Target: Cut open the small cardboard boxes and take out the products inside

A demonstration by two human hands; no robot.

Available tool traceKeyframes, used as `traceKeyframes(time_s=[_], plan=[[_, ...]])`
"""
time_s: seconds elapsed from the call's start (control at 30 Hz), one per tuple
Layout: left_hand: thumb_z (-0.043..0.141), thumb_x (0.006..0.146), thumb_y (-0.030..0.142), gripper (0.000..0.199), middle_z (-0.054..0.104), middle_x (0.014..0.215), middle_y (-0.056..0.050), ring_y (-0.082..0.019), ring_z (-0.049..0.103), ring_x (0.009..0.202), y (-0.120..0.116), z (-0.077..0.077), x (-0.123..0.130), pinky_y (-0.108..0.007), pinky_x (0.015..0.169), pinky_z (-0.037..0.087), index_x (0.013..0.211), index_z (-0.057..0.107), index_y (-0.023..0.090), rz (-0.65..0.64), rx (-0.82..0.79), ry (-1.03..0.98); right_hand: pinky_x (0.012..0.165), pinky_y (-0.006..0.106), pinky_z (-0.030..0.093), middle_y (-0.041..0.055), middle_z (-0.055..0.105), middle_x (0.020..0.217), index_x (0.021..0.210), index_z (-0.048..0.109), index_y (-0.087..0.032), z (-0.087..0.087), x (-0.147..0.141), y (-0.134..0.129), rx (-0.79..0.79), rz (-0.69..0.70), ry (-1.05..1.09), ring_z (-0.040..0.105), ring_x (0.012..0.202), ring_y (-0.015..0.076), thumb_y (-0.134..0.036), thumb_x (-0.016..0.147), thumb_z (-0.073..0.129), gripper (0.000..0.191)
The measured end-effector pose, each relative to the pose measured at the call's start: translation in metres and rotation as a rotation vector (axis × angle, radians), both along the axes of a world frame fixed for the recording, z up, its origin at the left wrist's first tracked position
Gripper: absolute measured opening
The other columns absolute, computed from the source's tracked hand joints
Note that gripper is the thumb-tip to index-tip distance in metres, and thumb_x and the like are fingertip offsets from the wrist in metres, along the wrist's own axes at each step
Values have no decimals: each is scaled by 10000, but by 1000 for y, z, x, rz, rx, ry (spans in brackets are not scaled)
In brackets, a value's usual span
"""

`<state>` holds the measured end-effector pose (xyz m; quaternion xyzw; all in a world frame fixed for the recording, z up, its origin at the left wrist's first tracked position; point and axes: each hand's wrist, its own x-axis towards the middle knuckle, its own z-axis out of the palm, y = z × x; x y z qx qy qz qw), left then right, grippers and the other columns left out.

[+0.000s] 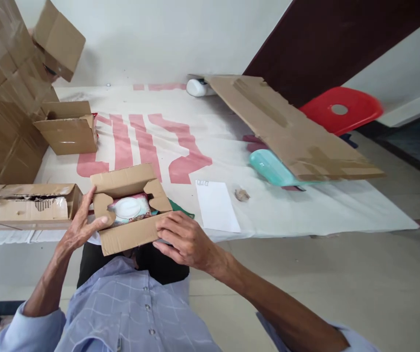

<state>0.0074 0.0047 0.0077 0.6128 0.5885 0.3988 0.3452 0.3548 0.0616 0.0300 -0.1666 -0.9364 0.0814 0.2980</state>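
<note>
An opened cardboard box point(127, 243) is tilted at the table's front edge, its flaps spread. Inside lies a patterned packet point(144, 205) with a white oval lid point(127, 208). My left hand point(81, 225) holds the box's left side, thumb on the inner flap and fingers along the outside. At the right front corner, my right hand point(186, 239) pinches the long front flap between thumb and fingers. Part of a green item point(181, 209) shows behind the box's right side.
Cardboard boxes point(8, 98) are stacked at the left, with a long box point(30, 208) and a small open box point(68, 134) nearby. White paper point(217, 205) and a brown scrap point(242, 195) lie right of centre. A cardboard sheet point(286, 127) leans over a teal item point(270, 167) beside a red stool point(356, 107).
</note>
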Motion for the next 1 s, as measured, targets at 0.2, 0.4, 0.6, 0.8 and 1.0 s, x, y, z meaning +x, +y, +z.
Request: traceKeyframes(time_s=[0.2,0.4,0.6,0.8,1.0], plan=[[996,712,643,1403,339,1789,-250,-498,396,1639,3,12,17,-623,1248,510,1801,227,207,59,-20,94,844,382,605,92,751,1023,967,742,-213,3,-21,12,-225,-87,-96,716,946,229,-209,1120,540,254],[1025,656,654,1480,329,1789,-270,-504,412,1628,2,14,18,-626,1237,518,1801,212,188,64,-22,72,930,433,607,150,716,1280,1243,719,-192,20,-58,53,-250,-97,-416,719,1105,299,-291,1044,731,223],[1047,592,688,1564,308,1800,-272,-517,357,1660,2,5,12,-663,1303,433,1809,196,199,35,-4,56,1019,456,546,196,720,1357,1437,673,-173,7,-90,82,-250,14,-597,699,1260,382,-380,918,892,600],[1076,523,676,1621,349,1766,-264,-532,354,1654,-1,-5,7,-695,1336,366,1809,210,203,21,31,62,992,456,514,169,757,1247,1460,642,-154,-22,-92,93,-192,101,-565,698,1106,338,-292,936,790,561],[1079,555,615,1556,408,1731,-248,-518,429,1610,0,3,7,-688,1287,450,1804,242,214,-28,6,30,1055,484,519,172,735,1357,1458,605,-181,1,-86,81,-259,105,-452,685,1239,347,-257,899,752,582]])
